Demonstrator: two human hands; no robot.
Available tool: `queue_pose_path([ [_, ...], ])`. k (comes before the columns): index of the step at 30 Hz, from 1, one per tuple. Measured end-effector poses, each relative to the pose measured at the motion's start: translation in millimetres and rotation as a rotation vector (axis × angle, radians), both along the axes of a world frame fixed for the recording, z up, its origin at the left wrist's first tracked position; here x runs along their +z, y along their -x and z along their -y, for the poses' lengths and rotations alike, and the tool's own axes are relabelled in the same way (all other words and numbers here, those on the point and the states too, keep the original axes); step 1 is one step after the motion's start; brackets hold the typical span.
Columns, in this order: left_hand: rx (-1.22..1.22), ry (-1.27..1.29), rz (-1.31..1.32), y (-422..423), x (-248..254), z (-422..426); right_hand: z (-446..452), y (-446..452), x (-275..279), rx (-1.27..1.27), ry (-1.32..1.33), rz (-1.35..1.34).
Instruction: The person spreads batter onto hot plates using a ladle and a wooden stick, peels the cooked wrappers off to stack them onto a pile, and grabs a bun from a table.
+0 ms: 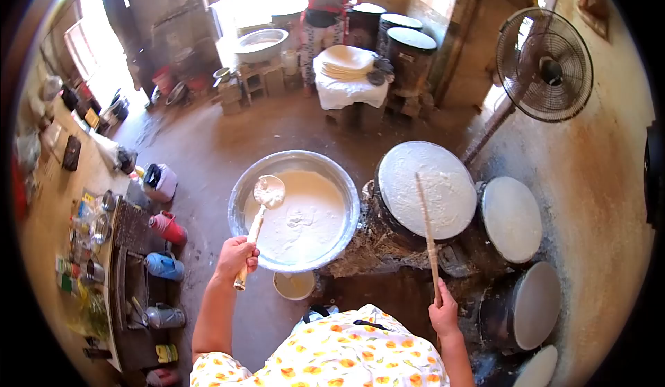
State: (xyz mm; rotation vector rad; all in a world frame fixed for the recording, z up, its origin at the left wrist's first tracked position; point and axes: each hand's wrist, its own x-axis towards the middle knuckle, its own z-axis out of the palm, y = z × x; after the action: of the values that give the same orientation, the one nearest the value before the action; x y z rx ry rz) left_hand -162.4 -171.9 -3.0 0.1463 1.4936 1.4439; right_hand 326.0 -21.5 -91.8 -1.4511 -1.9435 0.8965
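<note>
My left hand (237, 257) is closed round the handle of a ladle (269, 192), whose bowl hangs over a wide metal basin (237, 214) of creamy white batter (305, 214). Some batter clings to the ladle's bowl. My right hand (444, 312) grips a long thin wooden stick (427, 231). Its far end reaches over a round griddle (405, 172) coated with a pale, bubbly layer; whether the tip touches that layer I cannot tell.
More round, pale-topped griddles (511, 219) curve down the right side. A standing fan (547, 68) rises behind them. Flat round breads (346, 60) lie stacked on a cloth-covered stand, near another person (330, 6). Flasks (164, 266) stand by the left table; a small bucket (294, 286) sits below the basin.
</note>
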Motion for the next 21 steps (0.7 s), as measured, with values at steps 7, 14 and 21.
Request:
queue_pose_path([
  [7,-0.442,0.03,-0.043,-50.3,52.7,-100.7,30.5,15.8,31.2,-0.018,-0.213,0.198],
  [14,-0.96,-0.127,-0.207,-191.2,100.3,-216.7,55.9,-40.7,58.9,-0.32,-0.32,0.33],
  [21,-1.298,-0.441,-0.36,-425.5,111.0,-265.8,78.8,-188.5,56.2,-0.652,-0.35,0.499],
])
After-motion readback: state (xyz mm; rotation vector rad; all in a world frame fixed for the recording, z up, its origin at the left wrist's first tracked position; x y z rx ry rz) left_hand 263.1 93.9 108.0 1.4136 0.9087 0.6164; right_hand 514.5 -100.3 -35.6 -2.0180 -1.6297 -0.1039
